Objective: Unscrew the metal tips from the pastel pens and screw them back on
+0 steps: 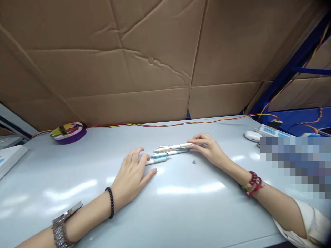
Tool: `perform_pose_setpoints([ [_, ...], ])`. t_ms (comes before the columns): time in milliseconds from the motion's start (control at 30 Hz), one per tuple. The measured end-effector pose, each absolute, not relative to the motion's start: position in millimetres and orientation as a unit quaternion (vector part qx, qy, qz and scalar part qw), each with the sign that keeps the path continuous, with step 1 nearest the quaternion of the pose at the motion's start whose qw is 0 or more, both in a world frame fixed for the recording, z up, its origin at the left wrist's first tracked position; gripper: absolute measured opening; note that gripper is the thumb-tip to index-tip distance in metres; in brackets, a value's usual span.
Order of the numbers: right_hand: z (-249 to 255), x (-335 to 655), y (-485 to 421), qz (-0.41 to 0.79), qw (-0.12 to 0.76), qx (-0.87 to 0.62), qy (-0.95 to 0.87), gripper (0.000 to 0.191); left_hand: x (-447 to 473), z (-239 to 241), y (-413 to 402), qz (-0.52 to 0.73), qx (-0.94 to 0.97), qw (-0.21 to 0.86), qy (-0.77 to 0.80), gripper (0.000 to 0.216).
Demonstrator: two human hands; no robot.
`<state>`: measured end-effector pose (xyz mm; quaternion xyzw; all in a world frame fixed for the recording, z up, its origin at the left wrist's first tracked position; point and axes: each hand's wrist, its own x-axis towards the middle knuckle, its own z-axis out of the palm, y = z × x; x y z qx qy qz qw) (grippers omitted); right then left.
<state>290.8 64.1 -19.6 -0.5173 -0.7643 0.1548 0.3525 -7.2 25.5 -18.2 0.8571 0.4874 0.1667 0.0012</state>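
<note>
Several pens [169, 151] lie side by side in the middle of a pale grey table [181, 206]. My left hand [133, 174] rests palm down at their left ends, fingers stretched out and touching the nearest pen. My right hand [209, 148] lies at their right ends, fingertips curled against the tips of the pens. A small grey cap-like part [193, 161] sits on the table just in front of my right hand.
A purple round tin [68, 132] stands at the back left. A white tray edge [10, 155] shows at far left. A white power strip [269, 131] and red-yellow wires [181, 123] run along the back, before a cardboard wall [155, 58].
</note>
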Motion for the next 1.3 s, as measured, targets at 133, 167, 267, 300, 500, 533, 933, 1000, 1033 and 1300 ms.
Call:
perform_pose_setpoints([
  [133, -24, 291, 65, 0.101, 0.301, -0.530, -0.787, 0.023, -6, -16, 24, 0.162, 0.864, 0.016, 0.477, 0.019],
  [167, -24, 291, 64, 0.087, 0.296, -0.532, -0.789, 0.024, -6, -16, 24, 0.164, 0.866, 0.015, 0.472, 0.018],
  [267, -16, 290, 60, 0.037, 0.302, -0.534, -0.789, 0.030, -6, -16, 24, 0.172, 0.874, 0.010, 0.454, 0.017],
  [300, -11, 290, 57, 0.023, 0.311, -0.531, -0.788, 0.030, -6, -16, 24, 0.176, 0.877, 0.008, 0.448, 0.017],
  [500, 13, 285, 36, 0.046, 0.200, -0.487, -0.849, 0.028, 0, -8, 17, 0.184, 0.887, 0.091, 0.414, 0.020],
  [533, 13, 283, 34, 0.042, 0.162, -0.477, -0.863, 0.025, 1, -7, 15, 0.179, 0.887, 0.113, 0.410, 0.022],
  [933, 20, 260, 10, 0.274, 0.401, -0.422, -0.765, 0.009, 2, -3, 7, 0.137, 0.869, 0.195, 0.433, 0.018],
  [1000, 19, 257, 8, 0.283, 0.421, -0.406, -0.760, 0.007, 3, -4, 7, 0.137, 0.868, 0.198, 0.434, 0.019],
  [1033, 18, 256, 7, 0.288, 0.422, -0.397, -0.763, 0.006, 3, -4, 7, 0.137, 0.868, 0.199, 0.434, 0.019],
  [1300, 8, 244, 6, 0.211, 0.439, -0.344, -0.803, 0.009, 4, -4, 5, 0.129, 0.865, 0.168, 0.455, 0.020],
])
